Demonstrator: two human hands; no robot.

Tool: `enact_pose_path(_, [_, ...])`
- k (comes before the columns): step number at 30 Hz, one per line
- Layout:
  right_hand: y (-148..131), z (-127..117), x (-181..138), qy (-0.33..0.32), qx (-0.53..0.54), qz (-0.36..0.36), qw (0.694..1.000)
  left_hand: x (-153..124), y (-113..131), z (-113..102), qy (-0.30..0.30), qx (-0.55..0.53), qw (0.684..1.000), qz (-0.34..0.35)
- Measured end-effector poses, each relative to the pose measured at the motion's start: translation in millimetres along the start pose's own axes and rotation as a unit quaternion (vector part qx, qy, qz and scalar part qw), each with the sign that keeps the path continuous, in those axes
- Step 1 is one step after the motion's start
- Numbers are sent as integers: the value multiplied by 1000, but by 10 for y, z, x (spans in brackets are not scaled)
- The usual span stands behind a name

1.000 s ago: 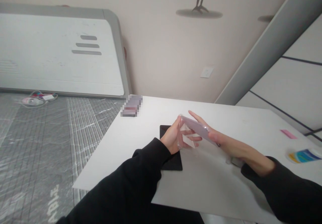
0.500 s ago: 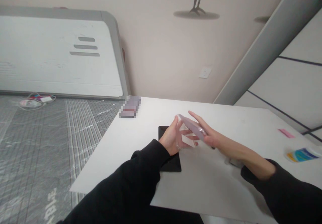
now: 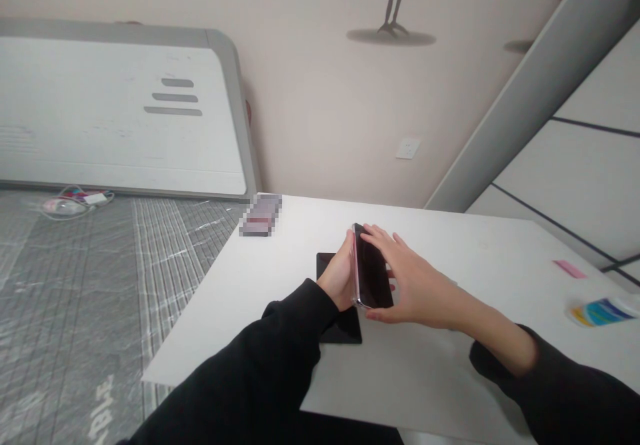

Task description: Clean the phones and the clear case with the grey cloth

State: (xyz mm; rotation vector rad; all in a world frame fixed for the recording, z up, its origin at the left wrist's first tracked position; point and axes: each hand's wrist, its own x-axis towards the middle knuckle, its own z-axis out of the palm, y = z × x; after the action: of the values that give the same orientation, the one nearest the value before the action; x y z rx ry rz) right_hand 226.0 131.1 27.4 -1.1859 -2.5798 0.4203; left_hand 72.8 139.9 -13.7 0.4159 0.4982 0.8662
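Observation:
A smartphone (image 3: 374, 273) is tilted above the table, its dark screen turned toward my right side. My right hand (image 3: 417, 288) grips it, fingers at the far end and thumb at the near end. My left hand (image 3: 339, 280) is closed around a clear phone case (image 3: 355, 285), which lies against the phone's back; whether the phone is fully seated in it cannot be seen. Under my left hand a flat black rectangular object (image 3: 346, 330) rests on the table, partly covered by hand and sleeve.
The white table (image 3: 240, 305) bears a blurred-out flat item (image 3: 261, 215) at its far left corner. Toward the right are a pink strip (image 3: 569, 269) and a bottle with a blue and yellow label (image 3: 603, 312). A plastic-covered mattress (image 3: 90, 298) lies left of the table.
My right hand has turned the phone so its screen shows, and brought it against the clear case in my left hand. Earlier the phone and case were angled apart.

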Motion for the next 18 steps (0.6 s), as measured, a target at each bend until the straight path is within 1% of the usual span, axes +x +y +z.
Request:
enact_pose_path(4, [24, 5, -29, 2, -15, -5, 1000, -9, 11, -8, -13, 9, 1000, 8])
enact_pose_path(6, [62, -7, -52, 7, 7, -3, 1000, -4, 16, -21, -12, 26, 1000, 7])
enact_pose_path(7, [83, -21, -62, 21, 27, -2, 999, -1, 16, -27, -12, 39, 999, 2])
enact_pose_path(8, [102, -39, -67, 45, 51, -1, 998, 1, 15, -32, -13, 54, 998, -7])
enact_pose_path(11, [132, -107, -55, 148, 110, 12, 983, -12, -9, -29, -38, 97, 994, -40])
enact_pose_path(12, [135, -126, -41, 171, 124, 22, 977, -22, -24, -22, -52, 109, 991, -49])
enact_pose_path(13, [139, -142, -24, 180, 139, 35, 973, -34, -40, -13, -67, 120, 989, -54])
enact_pose_path(14, [146, -152, -7, 173, 162, 51, 970, -45, -56, -4, -81, 130, 987, -55])
enact_pose_path(16, [173, -161, 24, 126, 230, 92, 960, -64, -79, 9, -103, 146, 983, -50])
enact_pose_path(18, [214, -159, 41, 87, 311, 127, 938, -71, -83, 10, -118, 161, 978, -54])
